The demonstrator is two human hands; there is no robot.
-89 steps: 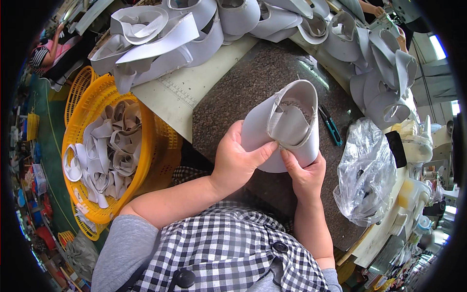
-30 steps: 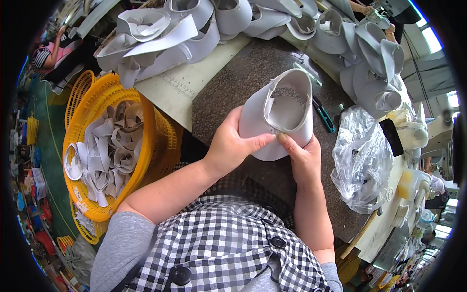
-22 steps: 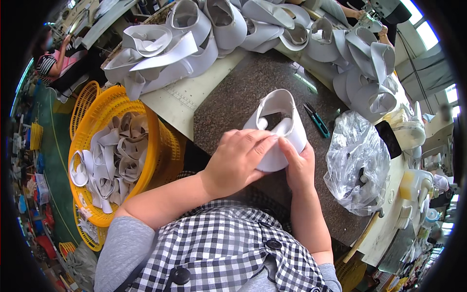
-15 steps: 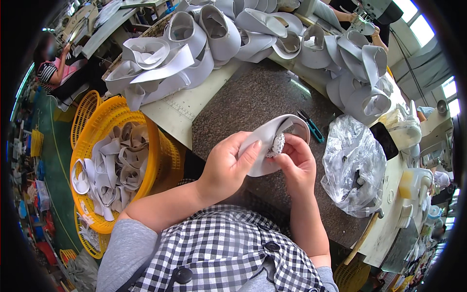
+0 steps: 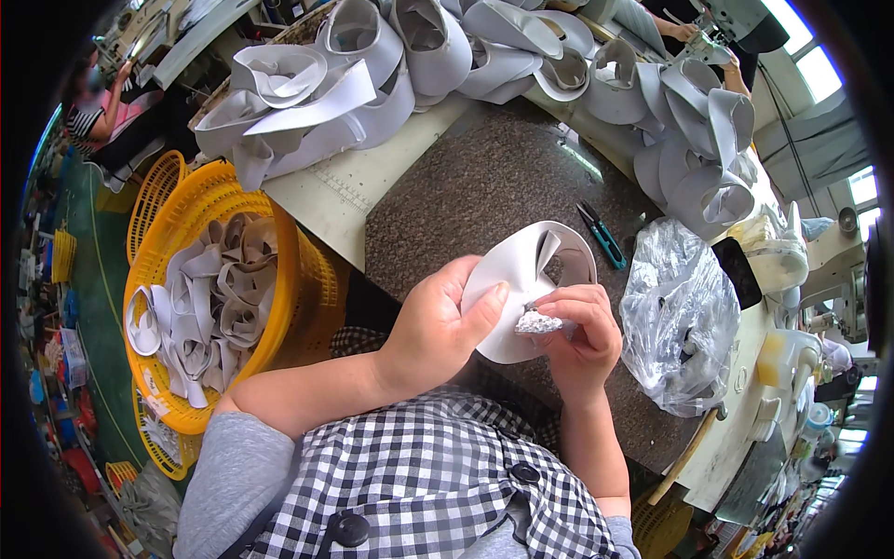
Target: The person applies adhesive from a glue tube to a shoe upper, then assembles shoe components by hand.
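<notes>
Speckled dark stone surface [image 5: 438, 186] here, with a heap of white curved pieces [image 5: 442, 70] around its far edge. Both hands are busy and slightly apart: left hand [image 5: 428, 321] has one white looped piece [image 5: 496, 273] gripped by its left side, thumb on top, while right hand [image 5: 589, 343] pinches a small bumpy silvery bit [image 5: 538, 322] at the loop's lower right. It's all just beyond the checked apron [image 5: 410, 466]. Teal snips [image 5: 603, 238] lie nearby, crinkly clear bag [image 5: 675, 326] further right, yellow basket [image 5: 315, 293] off left.
</notes>
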